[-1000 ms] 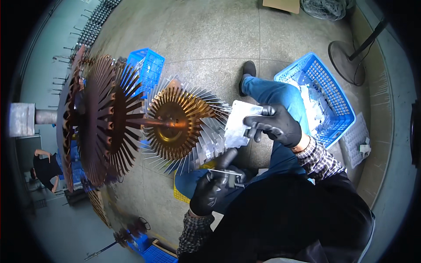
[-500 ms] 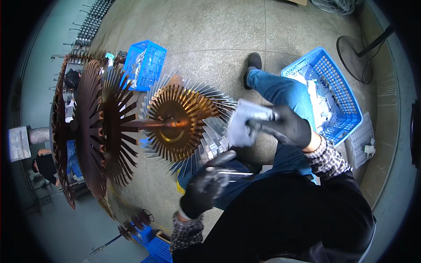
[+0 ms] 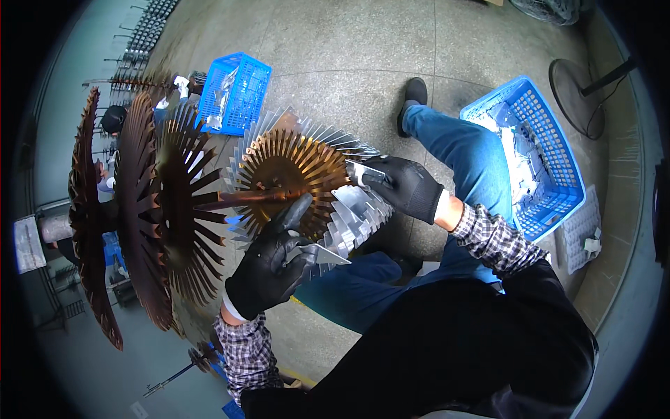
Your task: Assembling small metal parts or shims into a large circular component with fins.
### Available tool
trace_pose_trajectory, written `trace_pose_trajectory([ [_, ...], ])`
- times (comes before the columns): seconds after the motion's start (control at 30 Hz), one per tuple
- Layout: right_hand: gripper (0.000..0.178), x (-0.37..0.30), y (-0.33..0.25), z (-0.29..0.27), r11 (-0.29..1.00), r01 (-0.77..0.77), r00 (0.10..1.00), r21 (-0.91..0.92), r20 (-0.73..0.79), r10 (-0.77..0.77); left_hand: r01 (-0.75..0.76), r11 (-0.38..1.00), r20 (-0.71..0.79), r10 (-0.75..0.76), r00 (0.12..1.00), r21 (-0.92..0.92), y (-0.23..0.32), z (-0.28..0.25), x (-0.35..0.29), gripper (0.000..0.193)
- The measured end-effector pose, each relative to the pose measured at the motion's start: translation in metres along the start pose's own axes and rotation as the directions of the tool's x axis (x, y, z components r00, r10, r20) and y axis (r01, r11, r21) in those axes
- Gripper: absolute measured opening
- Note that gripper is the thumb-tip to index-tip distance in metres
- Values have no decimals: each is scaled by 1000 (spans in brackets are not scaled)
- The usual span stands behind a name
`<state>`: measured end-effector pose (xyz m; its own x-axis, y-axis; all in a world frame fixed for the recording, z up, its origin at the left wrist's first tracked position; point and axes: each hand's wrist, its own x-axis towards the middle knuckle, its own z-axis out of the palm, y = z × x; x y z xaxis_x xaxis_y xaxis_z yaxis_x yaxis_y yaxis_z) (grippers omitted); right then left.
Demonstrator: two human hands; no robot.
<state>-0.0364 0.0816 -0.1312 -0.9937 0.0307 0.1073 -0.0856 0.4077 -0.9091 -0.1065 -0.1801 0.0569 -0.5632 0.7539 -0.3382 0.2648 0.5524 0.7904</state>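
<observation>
Close in front of me stands a copper-coloured slotted wheel (image 3: 283, 164) on a shaft (image 3: 241, 200). Thin silvery metal plates (image 3: 359, 216) stick out around its rim. My right hand (image 3: 408, 187), in a black glove, pinches a metal plate (image 3: 363, 174) against the rim's right side; whether it sits in a slot I cannot tell. My left hand (image 3: 272, 265), gloved alike, is at the wheel's lower edge. Its fingers are closed on another metal plate (image 3: 324, 255), whose pointed corner juts out to the right.
Darker bare slotted wheels (image 3: 143, 209) share the shaft to the left. A blue basket (image 3: 551, 160) of metal plates stands at my right leg, another blue basket (image 3: 241, 94) beyond the wheel. A round stand base (image 3: 574, 98) is far right. Other people work at far left.
My right hand has moved left with its plate, from above my lap to the wheel's rim. My left hand has moved left and up to the wheel, still holding metal.
</observation>
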Motion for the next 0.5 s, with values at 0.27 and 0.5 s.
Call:
trace_pose_trajectory([
  [0.27,28,3,-8,0,997,49,999,-59,27,-47,-212,927,99,190,977,309,-13,-8,12,15],
  [0.5,33,1,-6,5,934,276,958,-225,-10,-285,-272,868,175,217,960,414,-8,-12,29,8],
])
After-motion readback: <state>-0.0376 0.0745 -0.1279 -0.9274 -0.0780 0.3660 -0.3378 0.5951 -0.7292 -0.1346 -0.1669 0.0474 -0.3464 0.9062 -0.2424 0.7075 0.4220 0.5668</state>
